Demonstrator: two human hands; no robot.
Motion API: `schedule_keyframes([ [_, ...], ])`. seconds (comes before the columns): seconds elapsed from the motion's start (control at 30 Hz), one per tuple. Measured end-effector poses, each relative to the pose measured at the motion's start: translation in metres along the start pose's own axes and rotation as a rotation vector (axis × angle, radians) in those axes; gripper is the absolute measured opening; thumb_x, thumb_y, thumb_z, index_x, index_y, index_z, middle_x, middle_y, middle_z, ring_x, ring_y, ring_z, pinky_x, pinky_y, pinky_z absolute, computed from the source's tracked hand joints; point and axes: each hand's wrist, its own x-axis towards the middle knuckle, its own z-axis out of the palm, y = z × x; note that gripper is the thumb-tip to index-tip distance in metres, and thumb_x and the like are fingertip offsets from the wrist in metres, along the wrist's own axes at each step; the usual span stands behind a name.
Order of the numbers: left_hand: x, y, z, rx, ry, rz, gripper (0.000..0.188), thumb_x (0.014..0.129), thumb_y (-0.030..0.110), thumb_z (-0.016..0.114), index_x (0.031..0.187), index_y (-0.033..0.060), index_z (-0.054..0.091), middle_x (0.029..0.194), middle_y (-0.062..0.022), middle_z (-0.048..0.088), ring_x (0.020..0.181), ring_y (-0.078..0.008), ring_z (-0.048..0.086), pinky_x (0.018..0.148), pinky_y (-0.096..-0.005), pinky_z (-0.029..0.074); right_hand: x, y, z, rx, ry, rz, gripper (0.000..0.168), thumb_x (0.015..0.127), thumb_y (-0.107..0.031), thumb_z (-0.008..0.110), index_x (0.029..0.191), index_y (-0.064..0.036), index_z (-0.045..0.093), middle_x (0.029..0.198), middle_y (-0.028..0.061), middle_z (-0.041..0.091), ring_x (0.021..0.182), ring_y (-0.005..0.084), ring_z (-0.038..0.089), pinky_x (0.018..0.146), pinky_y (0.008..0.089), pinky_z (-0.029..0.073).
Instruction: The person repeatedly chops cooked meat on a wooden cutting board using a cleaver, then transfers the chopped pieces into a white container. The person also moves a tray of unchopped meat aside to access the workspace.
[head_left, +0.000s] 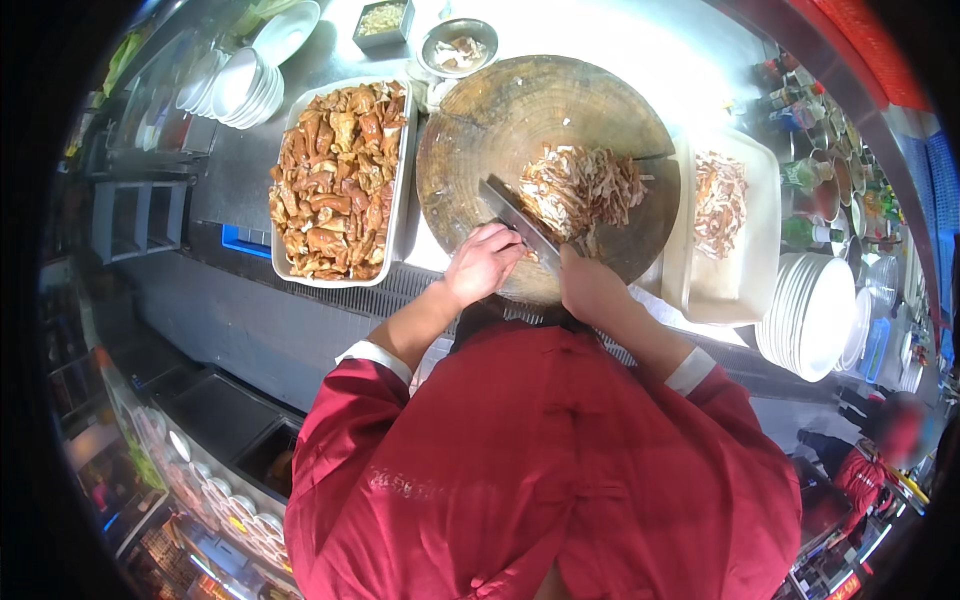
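Note:
A round wooden chopping block (480, 142) stands before me. My right hand (591, 289) is closed round the handle of a cleaver (519, 223), whose blade slants across the lower left of the block. My left hand (486, 261) rests at the near side of the blade with its fingers bent; small meat bits lie by its fingertips, and whether it grips any is hidden. Beyond the blade lies a heap of sliced cooked meat (581, 187). To the left, a white tray (410, 176) is full of browned meat pieces; to the right, a white tub (739, 296) holds more slices.
A steel bowl (459, 71) with meat scraps and a square metal container (405, 31) stand behind the block. Stacked white bowls (251, 94) are at the far left, stacked white plates (814, 315) at the right. Another person (859, 476) in red is at the lower right.

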Motion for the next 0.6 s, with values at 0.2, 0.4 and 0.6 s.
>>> schedule_keyframes([
  [0.2, 0.001, 0.006, -0.006, 0.058, 0.047, 0.019, 0.015, 0.082, 0.005, 0.076, 0.097, 0.0092, 0.073, 0.103, -0.0036, 0.067, 0.104, -0.0256, 0.065, 0.09, -0.0406, 0.051, -0.002, 0.014, -0.016, 0.057, 0.035, -0.021, 0.023, 0.102, -0.021, 0.052, 0.11, 0.001, 0.049, 0.086, 0.032, 0.07, 0.084, 0.0521, 0.069, 0.077, 0.0619, 0.054],
  [0.4, -0.002, 0.005, -0.004, 0.055, 0.022, -0.008, 0.017, 0.081, 0.007, 0.076, 0.097, 0.0099, 0.073, 0.104, -0.0028, 0.067, 0.106, -0.0246, 0.064, 0.091, -0.0403, 0.051, -0.022, 0.014, -0.013, 0.145, -0.017, 0.013, 0.024, 0.102, -0.021, 0.057, 0.111, 0.0, 0.05, 0.087, 0.0343, 0.068, 0.085, 0.0561, 0.066, 0.078, 0.0645, 0.05],
  [0.6, 0.0, 0.002, -0.005, -0.002, 0.034, 0.014, 0.016, 0.081, 0.005, 0.077, 0.096, 0.0089, 0.073, 0.105, -0.0035, 0.068, 0.104, -0.0257, 0.065, 0.085, -0.0405, 0.053, -0.028, 0.012, -0.011, 0.11, -0.035, 0.002, 0.021, 0.102, -0.019, 0.055, 0.107, 0.001, 0.049, 0.082, 0.0321, 0.069, 0.079, 0.0528, 0.069, 0.073, 0.0628, 0.053],
])
